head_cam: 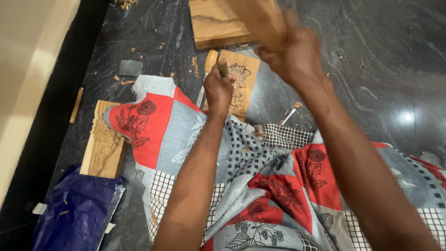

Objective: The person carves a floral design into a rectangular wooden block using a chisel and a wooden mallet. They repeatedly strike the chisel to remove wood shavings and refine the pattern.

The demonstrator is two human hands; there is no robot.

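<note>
Lying at the far left of the dark polished stone floor (381,60), by the pale wall: a crumpled blue plastic bag (76,211), glossy and creased, and above it a slim wooden rod (76,104), a spare handle perhaps.

Carved plank (103,146): pale wood, long and narrow, relief figure cut into its face, its upper right end tucked under the patterned cloth (260,186), probably set aside there within reach. The cloth is soft, printed in red and grey squares with dark flowers and checks, and drapes over the person's lap.

Small grey flat stone (130,68), matt and rectangular; possibly for sharpening. Curled wood chips lie scattered about it.

Spare chisel (207,74): rounded pale wooden handle, steel blade, lying just left of the panel, close at hand.

Left hand (218,88): fingers closed tight around the chisel (223,67), held upright with its dark butt uppermost so it can take a blow; the edge is hidden behind the hand.

Flower panel (239,81): small light-wood board with a lotus-like outline incised, flat on the floor at the cloth's upper edge, directly under the chisel.

Thick wood block (216,23): bare, grain visible, beyond the panel.

Right hand (295,56): blurred, raised above the chisel, fingers wrapped round a wooden mallet (260,18).

Small metal tool (289,114), thin, lying right of the panel.
</note>
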